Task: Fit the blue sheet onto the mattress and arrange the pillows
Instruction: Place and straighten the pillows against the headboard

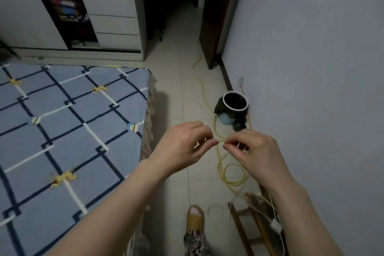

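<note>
The blue sheet [68, 122], with a dark and white grid pattern, lies flat over the mattress at the left and reaches its far corner and right edge. A frilled skirt [150, 122] hangs below that edge. My left hand [182, 147] and my right hand [255, 151] hover over the floor to the right of the bed. Their fingers are curled and the thumb and forefinger tips of both hands nearly meet. I see nothing held between them. No pillow is in view.
A yellow cable [230, 174] snakes and coils on the tiled floor under my hands. A dark bin [234, 106] stands by the right wall. A wooden frame [255, 224] with cords is at lower right. A wardrobe [112, 16] and an open doorway [176, 6] lie ahead.
</note>
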